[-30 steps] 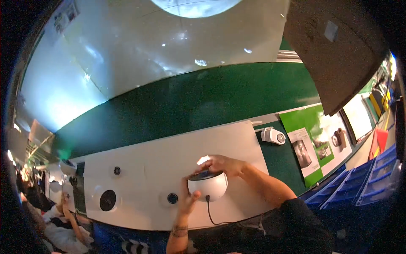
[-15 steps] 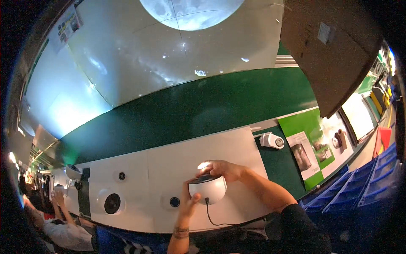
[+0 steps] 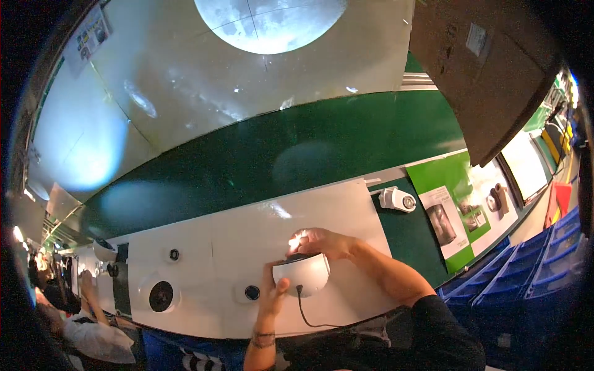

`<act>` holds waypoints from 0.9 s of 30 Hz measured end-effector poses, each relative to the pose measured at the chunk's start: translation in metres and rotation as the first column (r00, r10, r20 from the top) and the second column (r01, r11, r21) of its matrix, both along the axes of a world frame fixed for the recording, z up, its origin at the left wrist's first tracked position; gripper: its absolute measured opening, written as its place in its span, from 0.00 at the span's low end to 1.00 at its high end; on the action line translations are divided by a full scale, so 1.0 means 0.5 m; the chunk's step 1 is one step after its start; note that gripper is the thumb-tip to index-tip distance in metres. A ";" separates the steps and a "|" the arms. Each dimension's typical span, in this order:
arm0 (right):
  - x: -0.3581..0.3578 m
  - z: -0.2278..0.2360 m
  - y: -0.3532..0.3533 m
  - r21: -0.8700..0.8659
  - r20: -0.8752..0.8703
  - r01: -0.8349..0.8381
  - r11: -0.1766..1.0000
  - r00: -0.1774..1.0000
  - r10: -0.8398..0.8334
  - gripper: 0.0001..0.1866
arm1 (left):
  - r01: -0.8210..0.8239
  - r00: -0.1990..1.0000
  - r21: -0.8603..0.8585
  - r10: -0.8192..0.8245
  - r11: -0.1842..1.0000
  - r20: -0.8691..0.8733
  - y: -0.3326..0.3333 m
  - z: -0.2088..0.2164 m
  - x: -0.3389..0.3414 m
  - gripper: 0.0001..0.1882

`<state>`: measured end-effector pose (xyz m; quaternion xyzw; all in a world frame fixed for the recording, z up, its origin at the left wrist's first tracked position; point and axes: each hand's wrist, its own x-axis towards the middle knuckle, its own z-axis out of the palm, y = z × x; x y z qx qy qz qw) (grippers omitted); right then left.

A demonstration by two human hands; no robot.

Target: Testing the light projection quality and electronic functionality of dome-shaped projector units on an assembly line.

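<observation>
A white, rounded projector [image 3: 303, 276] with a dark top is held just above the white table mat. Wrapped round its left side is my left hand [image 3: 270, 290], thumb pressed on the near face. My right hand [image 3: 327, 242] is bent over the dark top, its fingers curled at the lens. Bright light falls on those fingertips, and they hide the lens itself. A black cable [image 3: 304, 315] runs from the projector's near side down to the table edge. Left of my left hand lies a small dark lens ring [image 3: 252, 292].
Another white unit with a black round face [image 3: 161, 297] and a second small ring [image 3: 174, 254] lie left. A white device [image 3: 397, 199] and green printed sheet [image 3: 442, 210] lie right, near blue bins [image 3: 532, 272]. Cardboard [image 3: 482, 74] hangs above right. A co-worker's hand [image 3: 87, 285] shows far left.
My right fingers have shifted at the lens, and a light patch now falls on the mat beyond the projector. The star specks on the board have dimmed. The projector tilts slightly differently.
</observation>
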<state>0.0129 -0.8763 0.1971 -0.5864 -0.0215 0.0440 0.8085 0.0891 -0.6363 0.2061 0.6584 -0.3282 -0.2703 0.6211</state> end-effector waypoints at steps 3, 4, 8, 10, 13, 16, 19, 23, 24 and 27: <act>-0.005 0.004 0.003 0.206 -0.150 0.048 0.977 0.988 -0.017 0.24 | 0.000 1.000 -0.017 0.000 1.000 -0.012 -0.001 -0.003 -0.003 0.53; -0.006 0.004 0.004 0.255 -0.171 0.061 0.965 0.985 -0.017 0.24 | 0.000 1.000 -0.026 0.000 1.000 -0.016 0.000 -0.004 -0.005 0.52; -0.003 0.011 0.003 0.052 -0.149 0.014 0.999 0.989 -0.007 0.23 | -0.008 1.000 -0.030 0.007 1.000 -0.013 0.001 -0.005 -0.006 0.50; -0.002 0.016 0.004 0.145 -0.091 0.038 0.989 0.996 -0.025 0.24 | -0.023 0.999 -0.044 0.025 0.999 0.037 0.001 -0.004 -0.004 0.49; -0.004 0.021 0.006 0.053 -0.123 -0.017 0.998 0.992 0.023 0.25 | -0.018 0.999 -0.040 0.020 0.999 0.036 -0.001 0.000 -0.002 0.48; -0.012 0.020 0.008 0.301 -0.117 0.040 0.953 0.993 -0.005 0.22 | -0.030 0.998 -0.028 0.032 0.999 0.055 -0.001 0.004 -0.004 0.48; -0.008 0.014 0.004 0.174 -0.037 -0.035 0.984 0.998 0.042 0.21 | -0.027 0.999 -0.049 0.029 0.998 0.043 -0.003 0.007 -0.008 0.49; -0.001 0.000 0.001 -0.034 -0.018 0.038 0.999 0.999 -0.038 0.20 | -0.034 0.999 -0.013 0.034 0.999 0.024 -0.003 0.013 -0.012 0.48; -0.004 -0.004 0.002 0.133 -0.049 0.028 0.991 0.999 -0.022 0.20 | -0.041 0.999 -0.016 0.042 0.999 0.032 -0.003 0.015 -0.014 0.48; -0.003 -0.015 0.007 0.029 -0.039 0.066 0.997 0.997 -0.064 0.19 | -0.053 0.998 -0.012 0.054 0.999 0.036 -0.003 0.017 -0.017 0.48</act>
